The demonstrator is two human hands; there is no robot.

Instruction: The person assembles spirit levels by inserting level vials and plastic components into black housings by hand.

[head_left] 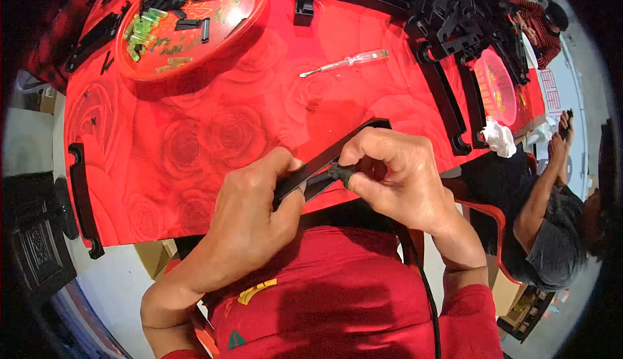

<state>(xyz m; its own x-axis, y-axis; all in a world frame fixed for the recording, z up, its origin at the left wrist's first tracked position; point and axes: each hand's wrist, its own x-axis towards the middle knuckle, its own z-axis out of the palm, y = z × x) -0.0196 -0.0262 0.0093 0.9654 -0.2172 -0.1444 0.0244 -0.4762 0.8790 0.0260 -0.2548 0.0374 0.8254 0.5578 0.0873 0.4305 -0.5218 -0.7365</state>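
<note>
Near the table's front edge, my left hand [253, 197] is closed on a long black plastic strip [328, 153], thumb and fingers gripping its lower end. The strip slants up to the right and its far end passes behind my right hand [409, 180]. That hand's thumb and forefinger pinch a small dark piece [340, 173] against the strip's near side; its exact kind is too small to tell. A screwdriver [350, 62] with a clear handle lies on the table beyond my hands.
A red round tray [195, 73] holds black and yellow-green small parts. Black plastic frames [448, 21] are heaped at the far right, near a pink basket [485, 83] and crumpled white tissue [498, 138]. A black bar [83, 197] lies at left. Other people sit around the red-covered table [214, 138].
</note>
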